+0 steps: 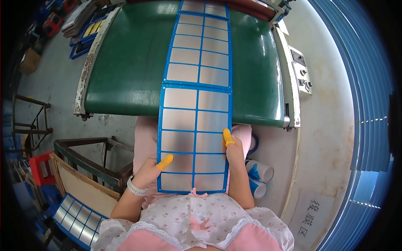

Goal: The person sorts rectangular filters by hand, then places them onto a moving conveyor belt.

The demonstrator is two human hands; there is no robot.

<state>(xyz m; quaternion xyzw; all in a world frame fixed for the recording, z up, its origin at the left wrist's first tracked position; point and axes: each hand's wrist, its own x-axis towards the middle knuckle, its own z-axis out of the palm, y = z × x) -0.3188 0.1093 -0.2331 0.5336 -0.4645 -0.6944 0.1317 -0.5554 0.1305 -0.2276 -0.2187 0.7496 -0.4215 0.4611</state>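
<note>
Near panel: a blue-framed sheet (178,119) with two columns of silver cells is held by both hands; its far end is laid over the front edge of the green belt (121,62), and its near end is kept above the lap, close to the apron (176,209).
Far panel: a like panel (214,48) is laid flat on the belt, its end set against that of the near sheet.
Left hand: the left edge is grasped by the left hand (146,172), its yellow-covered thumb pressed on the face; the other fingers are hidden beneath.
Right hand: the right edge is grasped, higher up, by the right hand (234,151), a yellow-covered thumb laid along the border; the other fingers are hidden.
Blue trays: yellow pieces (93,28) are held in one tray on the floor at upper left; what is held in the lower tray (78,52) cannot be made out.
Cardboard box: a brown box (30,61) is seen farther left, its contents hidden.
Red crate: a red crate (42,169) is placed beside a tan board (83,184).
Leaning panel: another gridded panel (79,219) is seen at lower left.
Rolls: white rolls (264,170) are stacked by the right leg.
</note>
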